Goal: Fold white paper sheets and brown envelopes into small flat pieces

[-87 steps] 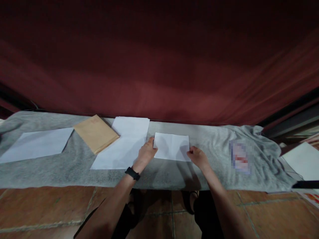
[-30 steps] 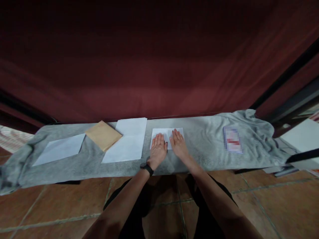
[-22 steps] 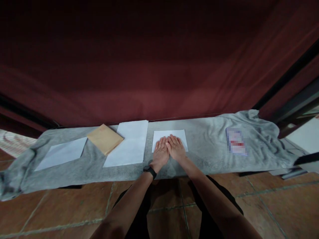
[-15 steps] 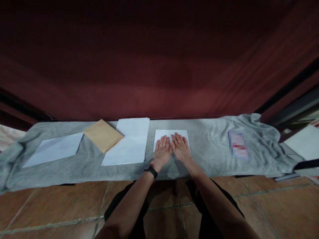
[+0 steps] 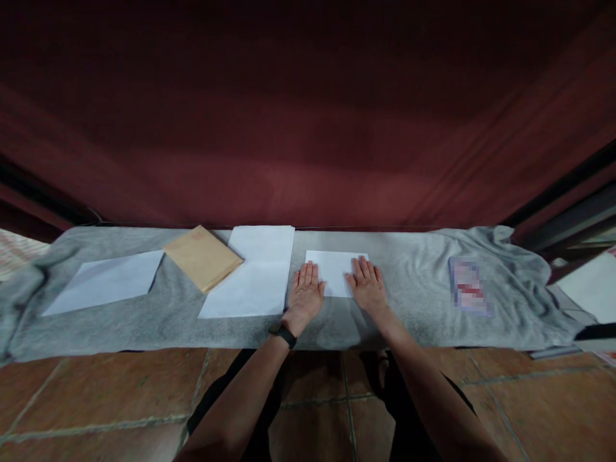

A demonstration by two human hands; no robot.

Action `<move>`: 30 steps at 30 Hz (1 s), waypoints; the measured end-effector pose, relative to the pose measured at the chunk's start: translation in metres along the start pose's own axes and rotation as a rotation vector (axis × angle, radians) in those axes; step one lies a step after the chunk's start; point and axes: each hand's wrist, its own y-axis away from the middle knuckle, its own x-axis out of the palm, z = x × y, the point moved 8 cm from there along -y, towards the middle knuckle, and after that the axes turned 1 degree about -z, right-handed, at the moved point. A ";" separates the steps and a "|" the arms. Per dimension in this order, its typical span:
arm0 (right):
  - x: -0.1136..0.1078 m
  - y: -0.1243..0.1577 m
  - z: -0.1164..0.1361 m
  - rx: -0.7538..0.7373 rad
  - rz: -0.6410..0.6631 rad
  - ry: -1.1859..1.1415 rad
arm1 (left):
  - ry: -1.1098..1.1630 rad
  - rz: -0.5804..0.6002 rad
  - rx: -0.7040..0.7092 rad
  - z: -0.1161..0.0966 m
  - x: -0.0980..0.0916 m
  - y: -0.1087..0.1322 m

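A small folded white sheet (image 5: 334,269) lies on the grey cloth (image 5: 409,282) that covers a low bench. My left hand (image 5: 305,294) rests flat on the sheet's left edge, fingers stretched out, a black band on its wrist. On the sheet's right edge my right hand (image 5: 367,287) also lies flat with fingers extended. Neither hand holds anything.
A larger white sheet (image 5: 253,276) lies left of my hands, partly under a tan envelope (image 5: 202,256). Another white sheet (image 5: 106,282) lies far left. A small printed card (image 5: 468,285) sits at the right. A dark red curtain (image 5: 308,128) hangs behind; tiled floor (image 5: 96,398) below.
Earlier my hands gripped the sheet's two sides, then pressed flat side by side on its middle. Now they have slid apart to its left and right edges.
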 end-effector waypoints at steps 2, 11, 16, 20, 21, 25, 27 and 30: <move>-0.003 0.002 -0.009 0.022 -0.018 0.011 | 0.002 -0.021 -0.021 0.001 -0.004 0.000; -0.003 -0.021 0.018 -0.046 0.034 -0.242 | 0.092 -0.053 0.221 -0.074 0.005 -0.004; 0.012 -0.027 0.048 -0.145 0.156 -0.376 | 0.071 -0.023 0.290 -0.096 0.021 -0.001; 0.014 -0.030 0.041 -0.116 0.161 -0.345 | 0.062 -0.034 0.347 -0.094 0.016 0.002; 0.013 -0.031 0.038 -0.113 0.157 -0.325 | 0.062 -0.030 0.356 -0.092 0.014 0.003; 0.010 -0.033 0.035 -0.130 0.134 -0.219 | 0.058 -0.006 0.288 -0.076 0.009 -0.005; 0.009 -0.033 0.037 -0.138 0.116 -0.163 | 0.058 0.002 0.217 -0.065 0.008 -0.012; 0.010 -0.030 0.038 -0.152 0.089 -0.084 | 0.056 -0.002 0.128 -0.048 0.007 -0.022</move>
